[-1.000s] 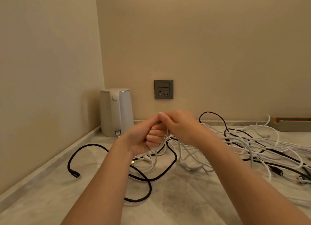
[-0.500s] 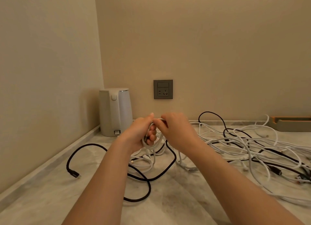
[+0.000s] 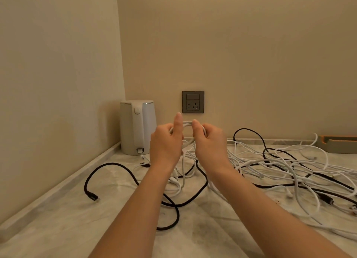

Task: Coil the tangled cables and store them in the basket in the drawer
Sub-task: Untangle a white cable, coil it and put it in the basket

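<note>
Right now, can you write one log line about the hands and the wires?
step: coiling | left hand: holds white cable coil | right hand: grips it | black cable: loose on counter

Across the table (image 3: 58,228), tangled cables (image 3: 270,161) clutter the middle and right; a kettle (image 3: 137,127) blocks the far-left corner; the near edge seems passable

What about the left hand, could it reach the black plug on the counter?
Probably yes, but not at once: the left hand holds the white cable loop. The black plug lies uncovered on the bare counter.
</note>
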A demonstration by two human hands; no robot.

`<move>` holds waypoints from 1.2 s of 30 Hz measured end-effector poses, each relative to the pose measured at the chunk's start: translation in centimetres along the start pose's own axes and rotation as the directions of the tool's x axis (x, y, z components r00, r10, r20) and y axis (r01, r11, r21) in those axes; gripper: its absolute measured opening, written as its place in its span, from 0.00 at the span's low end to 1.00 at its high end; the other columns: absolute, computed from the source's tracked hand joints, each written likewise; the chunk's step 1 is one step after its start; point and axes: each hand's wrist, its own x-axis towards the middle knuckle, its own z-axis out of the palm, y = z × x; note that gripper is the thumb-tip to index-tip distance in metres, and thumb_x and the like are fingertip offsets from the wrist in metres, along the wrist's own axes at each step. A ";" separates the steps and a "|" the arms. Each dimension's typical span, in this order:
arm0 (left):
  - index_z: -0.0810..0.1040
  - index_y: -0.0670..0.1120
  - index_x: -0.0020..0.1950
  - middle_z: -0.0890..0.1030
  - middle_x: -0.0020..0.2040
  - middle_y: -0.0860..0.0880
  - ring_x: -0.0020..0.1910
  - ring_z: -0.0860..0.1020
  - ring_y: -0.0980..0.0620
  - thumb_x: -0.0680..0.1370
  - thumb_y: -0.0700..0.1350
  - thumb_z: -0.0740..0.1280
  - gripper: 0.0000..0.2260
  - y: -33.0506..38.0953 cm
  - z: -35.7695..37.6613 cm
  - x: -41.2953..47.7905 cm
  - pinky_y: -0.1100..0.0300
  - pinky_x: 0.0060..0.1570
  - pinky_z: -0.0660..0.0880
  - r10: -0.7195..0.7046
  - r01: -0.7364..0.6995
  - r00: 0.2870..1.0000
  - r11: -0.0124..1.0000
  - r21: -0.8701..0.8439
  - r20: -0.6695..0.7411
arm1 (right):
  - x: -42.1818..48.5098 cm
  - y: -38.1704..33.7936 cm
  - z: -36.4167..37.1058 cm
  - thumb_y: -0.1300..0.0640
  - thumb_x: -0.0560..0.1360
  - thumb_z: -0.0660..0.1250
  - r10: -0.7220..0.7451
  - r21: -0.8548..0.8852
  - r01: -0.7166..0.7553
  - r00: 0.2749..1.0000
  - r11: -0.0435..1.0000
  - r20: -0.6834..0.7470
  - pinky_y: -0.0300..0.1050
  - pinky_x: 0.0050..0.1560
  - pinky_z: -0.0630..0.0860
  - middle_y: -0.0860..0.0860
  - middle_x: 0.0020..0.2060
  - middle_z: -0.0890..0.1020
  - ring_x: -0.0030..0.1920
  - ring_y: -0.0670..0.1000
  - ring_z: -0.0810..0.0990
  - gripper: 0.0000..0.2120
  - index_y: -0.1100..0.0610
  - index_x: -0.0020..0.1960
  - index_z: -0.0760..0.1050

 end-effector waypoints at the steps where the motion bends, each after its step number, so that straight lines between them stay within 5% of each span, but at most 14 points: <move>1: 0.72 0.44 0.28 0.74 0.26 0.50 0.27 0.73 0.52 0.81 0.58 0.53 0.27 -0.2 0.0 0.1 0.58 0.32 0.71 -0.011 0.011 1.000 1.000 0.010 -0.025 | -0.2 0.2 0.4 0.50 0.79 0.60 0.057 0.060 -0.058 0.998 0.997 0.018 0.44 0.31 0.61 0.50 0.25 0.64 0.29 0.50 0.62 0.20 0.60 0.33 0.66; 4: 0.68 0.42 0.27 0.70 0.25 0.48 0.26 0.68 0.52 0.83 0.51 0.53 0.26 -0.7 -0.2 0.5 0.63 0.26 0.63 -0.023 0.022 0.995 1.000 -0.013 -0.093 | -0.3 0.6 1.0 0.48 0.80 0.58 0.162 0.203 -0.187 0.978 0.961 0.131 0.48 0.34 0.60 0.50 0.27 0.63 0.29 0.50 0.61 0.18 0.58 0.36 0.68; 9: 0.65 0.44 0.27 0.66 0.25 0.48 0.26 0.64 0.51 0.82 0.44 0.54 0.22 -1.1 -0.6 1.0 0.59 0.29 0.61 -0.139 0.136 0.989 0.989 -0.062 -0.048 | 0.2 0.8 0.5 0.49 0.80 0.58 0.123 0.179 -0.161 0.971 0.971 0.204 0.46 0.32 0.59 0.49 0.25 0.63 0.27 0.47 0.60 0.20 0.62 0.37 0.72; 13: 0.65 0.44 0.28 0.65 0.24 0.49 0.24 0.64 0.52 0.82 0.46 0.54 0.21 -0.9 -0.9 1.1 0.61 0.28 0.62 -0.230 0.258 0.961 0.946 -0.198 0.155 | 0.8 1.2 -0.3 0.50 0.81 0.58 0.192 0.196 -0.230 0.962 0.953 0.193 0.42 0.29 0.59 0.46 0.21 0.62 0.23 0.45 0.59 0.21 0.56 0.31 0.70; 15: 0.67 0.44 0.31 0.65 0.22 0.51 0.19 0.62 0.56 0.82 0.50 0.55 0.21 -0.5 -1.1 0.7 0.65 0.22 0.60 -0.262 0.385 0.904 0.843 -0.376 0.336 | 1.3 1.3 -1.0 0.50 0.81 0.57 0.218 0.185 -0.255 0.955 0.949 0.202 0.41 0.27 0.59 0.45 0.20 0.63 0.22 0.44 0.60 0.21 0.56 0.32 0.69; 19: 0.69 0.43 0.35 0.65 0.22 0.51 0.17 0.60 0.57 0.83 0.51 0.54 0.20 -0.9 -1.7 1.0 0.67 0.18 0.58 -0.314 0.473 0.878 0.680 -0.560 0.361 | 1.1 1.5 -1.8 0.53 0.82 0.54 0.005 -0.233 0.083 0.935 0.969 0.356 0.39 0.29 0.62 0.47 0.26 0.69 0.25 0.44 0.65 0.18 0.57 0.38 0.75; 25: 0.65 0.45 0.32 0.64 0.28 0.48 0.23 0.60 0.53 0.80 0.43 0.55 0.16 -1.9 -2.3 1.8 0.66 0.21 0.57 -0.543 0.499 0.839 0.747 -0.439 0.030 | -0.9 -0.7 -0.7 0.52 0.82 0.53 0.064 -0.469 0.445 0.669 0.763 0.740 0.44 0.37 0.67 0.47 0.34 0.72 0.36 0.49 0.71 0.15 0.58 0.46 0.73; 28: 0.66 0.43 0.29 0.66 0.28 0.46 0.28 0.64 0.49 0.79 0.43 0.57 0.18 -3.1 -2.8 2.3 0.59 0.29 0.61 -0.424 0.390 0.891 0.898 -0.204 -0.163 | -2.3 -2.4 -0.2 0.49 0.82 0.52 -0.042 -0.442 0.619 0.609 0.649 0.792 0.47 0.39 0.68 0.48 0.33 0.70 0.37 0.53 0.71 0.16 0.54 0.39 0.66; 31: 0.67 0.42 0.25 0.67 0.24 0.47 0.25 0.65 0.51 0.80 0.43 0.58 0.21 -3.5 -3.1 2.3 0.58 0.30 0.61 -0.184 0.194 0.959 0.981 0.027 -0.215 | -2.1 -3.1 -0.5 0.48 0.82 0.51 -0.262 -0.448 0.720 0.642 0.530 0.721 0.47 0.37 0.69 0.50 0.33 0.74 0.35 0.53 0.73 0.17 0.54 0.40 0.68; 36: 0.65 0.47 0.23 0.66 0.21 0.53 0.21 0.63 0.57 0.81 0.45 0.59 0.24 -2.5 -2.3 1.9 0.61 0.27 0.61 0.138 -0.140 0.988 0.990 0.030 0.063 | 0.2 -1.9 -2.3 0.45 0.78 0.62 -0.424 -0.411 0.571 0.814 0.710 0.398 0.46 0.33 0.72 0.46 0.27 0.75 0.28 0.49 0.73 0.16 0.55 0.38 0.76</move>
